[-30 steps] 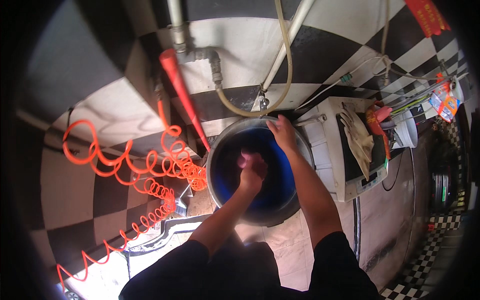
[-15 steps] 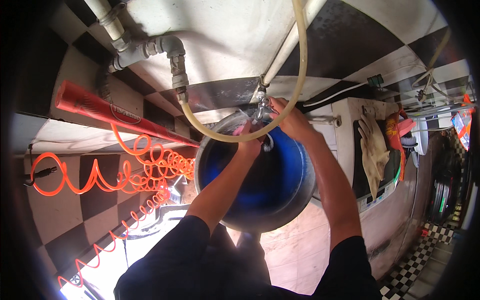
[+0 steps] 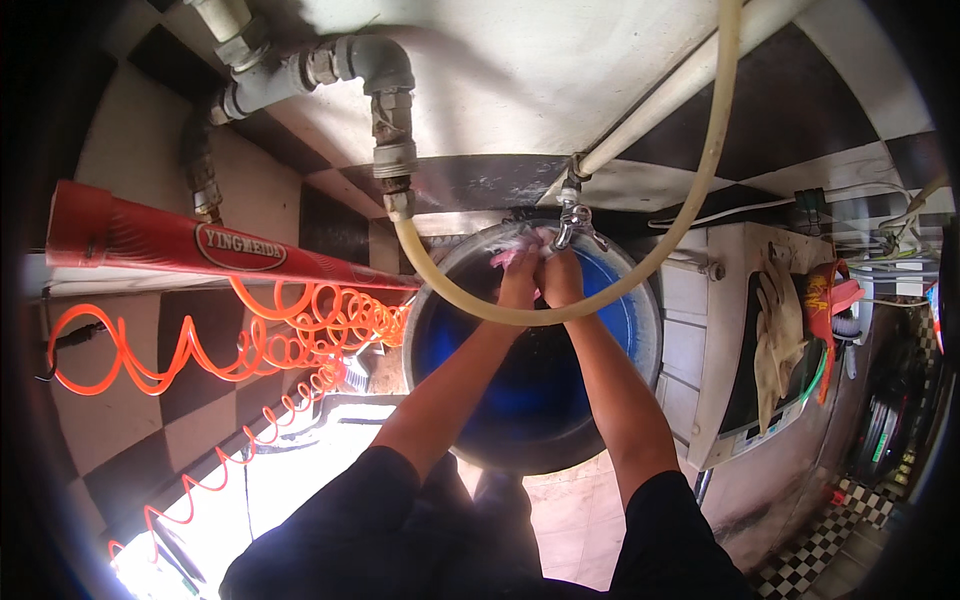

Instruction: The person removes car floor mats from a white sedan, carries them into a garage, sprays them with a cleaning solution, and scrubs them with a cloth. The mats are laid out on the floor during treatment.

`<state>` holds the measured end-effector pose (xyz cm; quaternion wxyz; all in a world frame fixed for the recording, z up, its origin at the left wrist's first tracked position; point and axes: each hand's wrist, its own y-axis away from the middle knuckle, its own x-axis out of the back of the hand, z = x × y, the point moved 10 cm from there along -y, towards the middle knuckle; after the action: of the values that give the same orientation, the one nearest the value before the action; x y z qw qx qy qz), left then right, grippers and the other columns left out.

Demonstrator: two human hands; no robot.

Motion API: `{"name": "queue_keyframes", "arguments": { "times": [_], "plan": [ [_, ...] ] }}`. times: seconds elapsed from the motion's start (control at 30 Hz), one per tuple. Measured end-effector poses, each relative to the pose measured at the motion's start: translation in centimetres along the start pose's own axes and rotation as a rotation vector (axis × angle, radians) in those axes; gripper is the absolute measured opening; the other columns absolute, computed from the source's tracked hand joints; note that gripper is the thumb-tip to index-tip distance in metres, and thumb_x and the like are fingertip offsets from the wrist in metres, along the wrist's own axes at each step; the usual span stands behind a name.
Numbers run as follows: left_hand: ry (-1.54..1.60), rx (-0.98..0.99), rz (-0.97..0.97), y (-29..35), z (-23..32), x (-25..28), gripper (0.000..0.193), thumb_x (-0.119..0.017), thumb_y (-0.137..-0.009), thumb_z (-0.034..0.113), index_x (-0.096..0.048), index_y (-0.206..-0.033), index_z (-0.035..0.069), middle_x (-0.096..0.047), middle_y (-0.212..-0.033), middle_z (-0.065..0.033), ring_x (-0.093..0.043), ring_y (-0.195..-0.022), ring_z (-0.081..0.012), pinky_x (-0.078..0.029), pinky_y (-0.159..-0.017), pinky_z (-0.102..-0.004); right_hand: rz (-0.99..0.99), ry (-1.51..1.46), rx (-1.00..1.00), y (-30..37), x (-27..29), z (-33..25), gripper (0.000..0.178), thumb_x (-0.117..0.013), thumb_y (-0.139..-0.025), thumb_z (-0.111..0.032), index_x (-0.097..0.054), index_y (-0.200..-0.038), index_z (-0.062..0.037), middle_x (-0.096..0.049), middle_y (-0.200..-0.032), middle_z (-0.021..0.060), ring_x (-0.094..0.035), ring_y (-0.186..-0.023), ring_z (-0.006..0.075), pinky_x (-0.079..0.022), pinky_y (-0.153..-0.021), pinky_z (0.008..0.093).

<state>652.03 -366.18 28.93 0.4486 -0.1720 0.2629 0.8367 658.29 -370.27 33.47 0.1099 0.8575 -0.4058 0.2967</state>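
Observation:
Both my hands meet over the far side of a round blue barrel (image 3: 648,330) with dark water-like contents. My left hand (image 3: 519,278) is closed round a bunched pink cloth (image 3: 503,258), parts of which stick out at the fingers. Pressed against it, my right hand (image 3: 560,276) is closed on the same pink bundle. Most of the fingers are hidden behind the backs of the hands. Just right of the hands, a chrome tap (image 3: 572,222) hangs over the barrel's far rim, and neither hand touches it.
A yellowish hose (image 3: 690,215) loops across above my wrists. To the left are a red tube (image 3: 150,230) and a coiled orange air hose (image 3: 190,355). On the right, a beige glove (image 3: 778,345) hangs on a white cabinet (image 3: 735,270). Grey pipes (image 3: 270,85) run at upper left.
My right hand has left the tap and joined my left hand at the pink cloth. The view has shifted, so the barrel and the tap appear a little farther right.

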Motion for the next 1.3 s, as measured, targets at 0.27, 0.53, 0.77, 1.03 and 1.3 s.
{"name": "queue_keyframes", "arguments": {
  "times": [0.27, 0.53, 0.77, 1.03, 1.3],
  "plan": [
    [-0.205, -0.01, 0.083, 1.7, -1.0, 0.9, 0.028, -0.041, -0.086, 0.021, -0.048, -0.105, 0.002, -0.052, -0.1, -0.0098, -0.05, -0.09, -0.0175, -0.041, -0.077, -0.0286, -0.031, 0.064, -0.166, -0.9, -2.3, 5.1, 0.026, -0.055, -0.078, -0.023, -0.056, -0.095, -0.0034, -0.057, -0.085, 0.0187, -0.056, -0.08, 0.0332, -0.043, -0.067, 0.0371],
    [1.003, 0.355, -0.041, 1.7, -5.3, -2.9, 0.03, -0.034, -0.087, 0.026, -0.05, -0.094, 0.001, -0.053, -0.088, -0.0128, -0.051, -0.088, -0.0221, -0.041, -0.08, -0.034, 0.22, -0.087, -0.102, 4.2, 3.8, -2.1, 0.028, -0.063, -0.073, -0.015, -0.055, -0.096, -0.0031, -0.057, -0.086, 0.0119, -0.056, -0.079, 0.0213, -0.044, -0.071, 0.0301],
    [1.122, 0.269, 0.206, -1.2, -10.5, 0.8, 0.024, -0.033, -0.088, 0.021, -0.049, -0.085, 0.004, -0.052, -0.079, -0.0111, -0.051, -0.078, -0.0225, -0.043, -0.073, -0.0349, 0.418, -0.565, -0.272, 11.2, 12.9, -7.7, 0.04, -0.064, -0.066, 0.004, -0.048, -0.103, 0.0036, -0.052, -0.097, 0.0108, -0.051, -0.089, 0.018, -0.042, -0.081, 0.0297],
    [0.94, -0.115, 0.46, -2.5, -9.5, 5.9, 0.013, -0.049, -0.082, 0.007, -0.05, -0.094, 0.006, -0.054, -0.081, -0.0055, -0.054, -0.072, -0.0175, -0.048, -0.063, -0.0316, 0.451, -0.361, -0.256, 11.7, 16.5, -6.4, 0.04, -0.061, -0.064, 0.004, -0.049, -0.102, 0.0041, -0.054, -0.094, 0.0109, -0.052, -0.087, 0.0176, -0.042, -0.079, 0.0271],
    [0.136, -0.216, 0.11, -0.1, 0.0, 1.3, 0.022, -0.054, -0.079, 0.007, -0.048, -0.1, 0.003, -0.056, -0.085, -0.0067, -0.054, -0.074, -0.0113, -0.044, -0.062, -0.0201, -0.114, -0.74, -0.419, 3.9, -1.5, 8.0, 0.032, -0.055, -0.074, -0.01, -0.052, -0.104, -0.0003, -0.056, -0.092, 0.006, -0.053, -0.083, 0.0134, -0.042, -0.074, 0.0233]
  ]
}}
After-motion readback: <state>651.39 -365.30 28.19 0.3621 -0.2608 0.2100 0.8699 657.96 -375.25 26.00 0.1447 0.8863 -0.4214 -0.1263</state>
